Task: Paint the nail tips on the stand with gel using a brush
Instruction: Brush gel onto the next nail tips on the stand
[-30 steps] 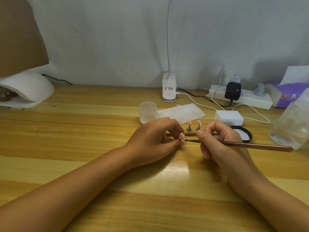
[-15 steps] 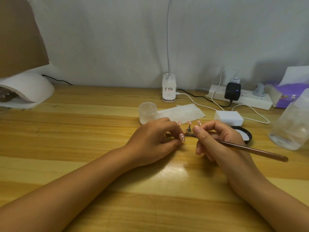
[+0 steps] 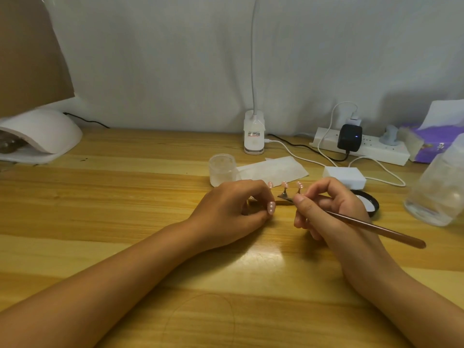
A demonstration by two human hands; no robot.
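Fingers of the right hand (image 3: 334, 209) pinch the brush (image 3: 371, 226), its handle slanting back to the right, its tip hidden near the stand (image 3: 285, 197). Left hand (image 3: 233, 214) curls, pinching one pink nail tip (image 3: 271, 207) beside the stand on the wooden table (image 3: 125, 209); three more nail tips (image 3: 284, 184) sit on pegs, a small clear jar (image 3: 222, 169) just behind

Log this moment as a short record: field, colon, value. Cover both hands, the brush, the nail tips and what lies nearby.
left hand: pinches one pink nail tip
right hand: holds brush, pencil grip
brush tip: hidden behind the fingers, by the stand
tips on stand: three pink ones show, upright on pegs
behind the hands: clear jar, white sheet, black lid
far right: plastic bottle
far left: white lamp
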